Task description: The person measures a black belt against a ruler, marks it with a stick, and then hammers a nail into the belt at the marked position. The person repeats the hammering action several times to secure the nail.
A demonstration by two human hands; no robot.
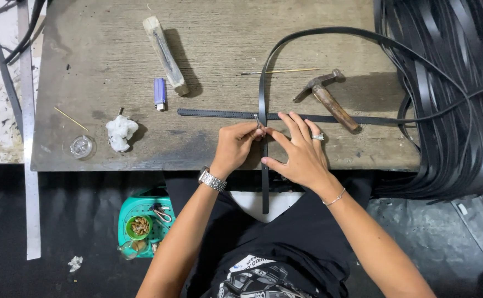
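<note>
My left hand (237,144) is curled, thumb and fingers pressed together on a small metal piece (258,122) right where two black straps cross, a steel-link watch (212,180) on its wrist. My right hand (301,150) lies half spread, fingers fanned flat over the horizontal strap (219,113) while the thumb presses the long vertical strap (264,182) that runs off the near edge of the desk (86,60) toward my lap. That vertical strap is smooth, narrow and matte; farther away it arches right into a thick bundle of similar black strips (457,110). The horizontal strap lies flat with a row of small punched holes. The desk is a worn, scuffed grey board. Just beyond my right fingers lies a hammer (327,98) with a rusty head and brown wooden handle. To the left are a rough wooden block (165,47), a purple lighter (160,92), a crumpled white wad (121,132) and a small clear round dish (81,146).
</note>
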